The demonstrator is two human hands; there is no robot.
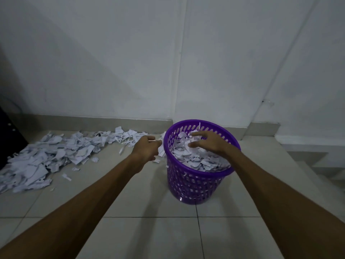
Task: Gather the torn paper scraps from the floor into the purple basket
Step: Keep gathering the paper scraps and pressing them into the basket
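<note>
both arms are out over the tiled floor [141, 238]. the right hand [209, 143] hovers over the mouth of the purple basket [192, 186], fingers spread and loose, gripping nothing, just above the white scraps inside [201, 161]. the basket stands upright, filled close to its rim with torn paper. the left hand [147, 149] sits just beside the basket's left rim, fingers curled round a small clutch of scraps [161, 150] that pokes out toward the basket wall. off to the left, a big pile of torn paper [46, 156] sprawls across the floor along the base of the white wall [130, 62], well apart from the basket, with a few stray bits between.
</note>
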